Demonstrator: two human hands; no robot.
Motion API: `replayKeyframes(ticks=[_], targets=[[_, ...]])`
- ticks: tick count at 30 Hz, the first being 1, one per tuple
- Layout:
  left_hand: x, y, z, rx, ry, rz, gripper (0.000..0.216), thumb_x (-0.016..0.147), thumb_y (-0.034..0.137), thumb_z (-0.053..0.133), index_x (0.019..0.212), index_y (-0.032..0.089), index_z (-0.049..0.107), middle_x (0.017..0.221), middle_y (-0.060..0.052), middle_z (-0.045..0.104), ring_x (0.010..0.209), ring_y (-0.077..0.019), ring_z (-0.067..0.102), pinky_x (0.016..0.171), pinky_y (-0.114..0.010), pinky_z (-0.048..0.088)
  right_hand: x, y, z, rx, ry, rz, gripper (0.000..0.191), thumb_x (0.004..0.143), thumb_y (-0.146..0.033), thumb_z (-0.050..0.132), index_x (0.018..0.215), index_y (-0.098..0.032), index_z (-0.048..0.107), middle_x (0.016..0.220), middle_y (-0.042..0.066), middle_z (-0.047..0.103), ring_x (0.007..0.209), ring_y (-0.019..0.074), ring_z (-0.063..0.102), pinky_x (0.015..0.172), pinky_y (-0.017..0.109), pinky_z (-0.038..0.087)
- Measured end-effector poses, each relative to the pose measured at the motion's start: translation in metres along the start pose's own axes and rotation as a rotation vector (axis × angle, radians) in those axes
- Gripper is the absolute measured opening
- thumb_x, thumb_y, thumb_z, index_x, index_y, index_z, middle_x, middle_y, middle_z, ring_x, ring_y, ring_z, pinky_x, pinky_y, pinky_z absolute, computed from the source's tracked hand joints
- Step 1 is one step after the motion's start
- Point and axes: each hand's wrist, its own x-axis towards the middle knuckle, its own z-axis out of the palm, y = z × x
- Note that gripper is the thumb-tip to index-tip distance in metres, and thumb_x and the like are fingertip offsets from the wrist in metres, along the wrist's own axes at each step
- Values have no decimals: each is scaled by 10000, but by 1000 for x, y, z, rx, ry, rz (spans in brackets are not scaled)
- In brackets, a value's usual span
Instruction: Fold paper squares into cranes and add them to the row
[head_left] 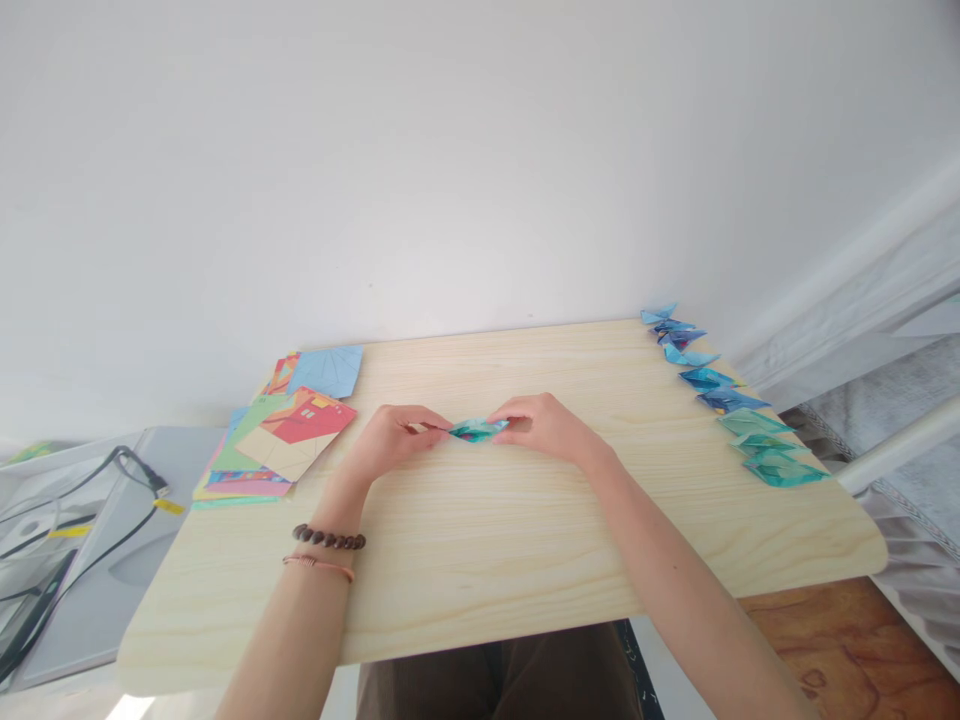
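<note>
A small teal folded paper boat point(477, 431) sits at the middle of the table, pinched at both ends. My left hand point(399, 438) grips its left tip between thumb and fingers. At the right tip, my right hand point(541, 428) holds it in the same sort of pinch. The fingers cover both tips; the boat's middle shows between them. A beaded bracelet and a thin copper-coloured band circle my left wrist.
Several blue and green folded paper boats point(727, 400) line the table's right edge. Colourful patterned paper sheets point(281, 435) lie in a loose pile at the left. Black cables point(124, 470) hang over a grey surface beyond the left edge. A white wall point(480, 160) stands behind the table.
</note>
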Motion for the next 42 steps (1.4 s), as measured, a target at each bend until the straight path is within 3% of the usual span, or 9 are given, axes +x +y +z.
replayKeyframes(ticks=[4, 9, 15, 22, 33, 42], targets=[[2, -1, 3, -12, 21, 101, 238, 736, 365, 616, 837, 166, 698, 872, -56, 663, 720, -142, 593, 575, -202, 493, 0, 0, 1, -37, 19, -64, 151, 781, -261, 622, 905, -222, 700, 930, 18, 686, 810, 134, 624, 759, 248, 461], [3, 0, 5, -15, 14, 155, 217, 754, 338, 600, 835, 160, 695, 883, -66, 636, 724, -137, 588, 562, -202, 495, 1, -1, 5, -50, 24, -87, 129, 787, -258, 616, 875, -223, 703, 931, 17, 686, 824, 134, 620, 775, 250, 457], [2, 2, 6, 25, 73, 141, 222, 763, 345, 602, 866, 164, 679, 856, -50, 660, 778, -150, 606, 608, -210, 500, -2, -1, 5, 56, 97, 76, 340, 732, -292, 664, 1063, -236, 610, 940, 1, 692, 758, 115, 624, 752, 243, 464], [3, -5, 3, 30, 156, 128, 235, 733, 375, 636, 818, 159, 675, 841, -41, 682, 756, -152, 622, 677, -245, 528, -2, 7, 1, 71, 108, 164, 200, 711, -336, 671, 874, -222, 695, 725, -12, 687, 646, 111, 604, 615, 213, 443], [3, -4, 7, 25, 145, 138, 236, 716, 389, 660, 786, 165, 688, 821, -41, 698, 707, -154, 639, 672, -255, 532, 2, 3, 13, -52, 184, 12, 168, 742, -331, 666, 865, -228, 718, 719, -7, 690, 614, 100, 582, 564, 197, 397], [5, 0, 9, 48, 131, 97, 285, 714, 428, 647, 825, 169, 681, 822, -30, 689, 698, -141, 614, 637, -223, 515, 3, 5, 18, -145, 214, -21, 178, 782, -370, 621, 861, -243, 717, 775, -2, 713, 669, 116, 623, 610, 205, 418]])
